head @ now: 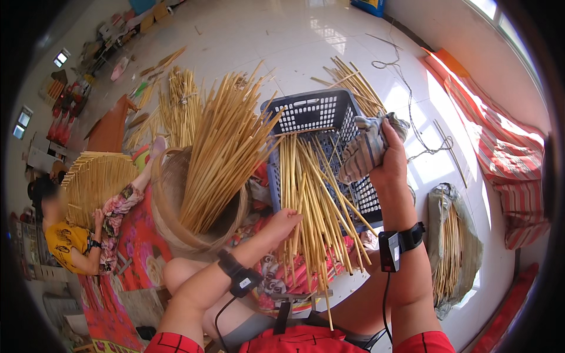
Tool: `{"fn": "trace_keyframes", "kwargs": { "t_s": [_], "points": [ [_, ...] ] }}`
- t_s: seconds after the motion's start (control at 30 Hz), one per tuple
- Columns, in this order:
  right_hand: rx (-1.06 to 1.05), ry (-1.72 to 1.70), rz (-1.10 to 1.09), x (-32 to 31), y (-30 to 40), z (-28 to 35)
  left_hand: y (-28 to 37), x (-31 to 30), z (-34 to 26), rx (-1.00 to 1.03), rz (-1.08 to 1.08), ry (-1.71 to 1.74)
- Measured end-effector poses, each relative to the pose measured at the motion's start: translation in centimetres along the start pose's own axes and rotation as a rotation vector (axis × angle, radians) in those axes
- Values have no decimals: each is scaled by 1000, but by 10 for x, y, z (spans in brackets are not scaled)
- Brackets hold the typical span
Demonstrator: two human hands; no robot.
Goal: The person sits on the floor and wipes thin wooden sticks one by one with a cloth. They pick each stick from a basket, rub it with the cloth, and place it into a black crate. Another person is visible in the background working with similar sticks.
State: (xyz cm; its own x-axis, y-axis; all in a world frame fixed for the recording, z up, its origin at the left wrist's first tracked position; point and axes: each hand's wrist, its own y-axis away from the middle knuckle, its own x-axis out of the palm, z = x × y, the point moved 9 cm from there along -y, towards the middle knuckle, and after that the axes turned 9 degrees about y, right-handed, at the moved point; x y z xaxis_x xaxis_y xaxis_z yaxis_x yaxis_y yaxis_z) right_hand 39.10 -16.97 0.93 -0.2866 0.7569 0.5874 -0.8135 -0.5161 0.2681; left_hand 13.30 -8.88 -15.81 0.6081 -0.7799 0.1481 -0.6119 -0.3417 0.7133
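A dark blue plastic crate [309, 110] stands before me, with many peeled plant stalks [315, 203] lying in it and sticking out over its near side. My left hand [284, 223] has its thumb and fingers together at the left edge of these stalks, around a stalk. Raised over the crate's right side, my right hand [390, 154] grips a striped cloth [364, 148]; part of the cloth hides the crate's rim. Left of the crate, a woven basket [170, 194] holds a tall sheaf of stalks [229, 154].
More stalk bundles [178, 101] lie on the tiled floor beyond the basket. Stalks wrapped in a grey sack [461, 247] lie at right, near a rope [410, 101] and striped fabric [494, 145]. Another person [73, 240] sits at left beside a round stalk panel [101, 185].
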Motion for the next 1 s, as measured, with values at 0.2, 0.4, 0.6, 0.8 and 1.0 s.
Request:
{"fn": "trace_keyframes", "kwargs": {
  "t_s": [0.2,0.4,0.6,0.8,1.0],
  "points": [
    [-3,-27,-19,-2,-1,-2,-8,3,-4,73,-49,-82],
    [-2,-20,-20,-5,-2,-2,-12,1,-6,82,-52,-17],
    [-17,-4,-46,1,5,1,-7,-16,-16,185,-63,30],
    [16,-2,14,-4,2,-5,2,-72,-34,261,-219,21],
    [7,30,42,4,4,-10,4,-155,-5,218,-466,10]
  ]
}}
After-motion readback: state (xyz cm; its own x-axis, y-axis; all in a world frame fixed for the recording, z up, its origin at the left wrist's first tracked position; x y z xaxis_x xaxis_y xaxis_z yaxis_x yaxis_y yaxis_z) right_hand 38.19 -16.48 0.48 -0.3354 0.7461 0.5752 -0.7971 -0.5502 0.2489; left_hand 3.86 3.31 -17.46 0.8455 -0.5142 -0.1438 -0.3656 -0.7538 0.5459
